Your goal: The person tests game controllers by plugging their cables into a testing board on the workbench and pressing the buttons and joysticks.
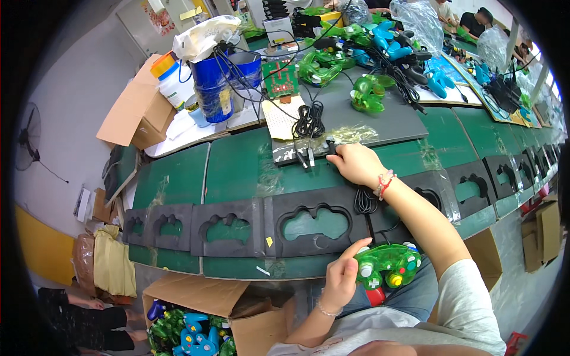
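Note:
Near the table's front edge, my left hand (340,279) grips a see-through green game controller (389,265) by its left side, the index finger stretched up toward its cable. A black cable runs from the controller's top to a coiled bundle (366,200). Farther forward, my right hand (359,168) pinches a black plug (331,146) at the front edge of a dark grey board (350,95). Two loose connectors (306,159) hang over that edge just left of the plug. Whether the plug sits in a socket is hidden by the fingers.
Black foam cutouts (234,252) line the green table (237,166). A circuit board (281,79), a blue drum (212,89) and piled controllers (392,44) stand at the back. A carton (196,288) of controllers sits below left. Other people work at the far right.

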`<state>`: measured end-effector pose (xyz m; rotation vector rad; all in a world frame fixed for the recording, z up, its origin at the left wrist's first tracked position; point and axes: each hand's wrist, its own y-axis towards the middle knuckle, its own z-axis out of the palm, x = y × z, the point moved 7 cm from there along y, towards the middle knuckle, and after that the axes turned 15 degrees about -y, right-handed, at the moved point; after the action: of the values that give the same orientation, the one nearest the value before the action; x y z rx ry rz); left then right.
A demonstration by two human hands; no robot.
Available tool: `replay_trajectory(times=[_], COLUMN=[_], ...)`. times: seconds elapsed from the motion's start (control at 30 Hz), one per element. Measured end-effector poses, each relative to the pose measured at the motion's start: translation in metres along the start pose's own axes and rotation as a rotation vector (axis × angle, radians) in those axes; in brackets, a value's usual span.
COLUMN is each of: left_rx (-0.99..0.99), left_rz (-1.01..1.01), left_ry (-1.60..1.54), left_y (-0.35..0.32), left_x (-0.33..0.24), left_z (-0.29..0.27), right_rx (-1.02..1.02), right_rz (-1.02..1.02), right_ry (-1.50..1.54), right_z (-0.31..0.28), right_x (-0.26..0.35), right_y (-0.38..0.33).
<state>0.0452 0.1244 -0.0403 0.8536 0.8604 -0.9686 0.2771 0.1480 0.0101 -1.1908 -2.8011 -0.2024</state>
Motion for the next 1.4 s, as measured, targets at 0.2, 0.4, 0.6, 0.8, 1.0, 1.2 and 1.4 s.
replay_trajectory(times=[0.2, 0.4, 0.6, 0.8, 1.0, 1.2, 1.4], left_rx=[0.055, 0.087, 0.156, 0.197, 0.259, 0.334, 0.402], left_rz=[0.007, 0.073, 0.034, 0.118, 0.034, 0.048, 0.029], left_ry=[0.048, 0.062, 0.126, 0.183, 0.127, 0.053, -0.022], left_y=[0.001, 0.001, 0.002, -0.002, -0.004, -0.002, -0.003], left_x=[0.002, -0.006, -0.004, -0.005, 0.001, -0.003, -0.003], left_z=[0.004, 0.011, 0.020, 0.026, 0.028, 0.029, 0.031], right_rx=[-0.013, -0.134, -0.420, -0.220, -0.473, -0.581, -0.654], right_rz=[-0.005, -0.017, -0.130, 0.041, 0.093, -0.394, -0.593], right_ry=[0.110, 0.125, 0.214, 0.594, 0.690, 0.038, -0.105], right_z=[-0.001, -0.016, -0.074, -0.054, -0.079, -0.099, -0.101], right_x=[-0.010, -0.011, -0.008, 0.008, 0.020, 0.062, 0.077], right_y=[0.010, 0.006, 0.072, 0.211, 0.268, 0.276, 0.277])
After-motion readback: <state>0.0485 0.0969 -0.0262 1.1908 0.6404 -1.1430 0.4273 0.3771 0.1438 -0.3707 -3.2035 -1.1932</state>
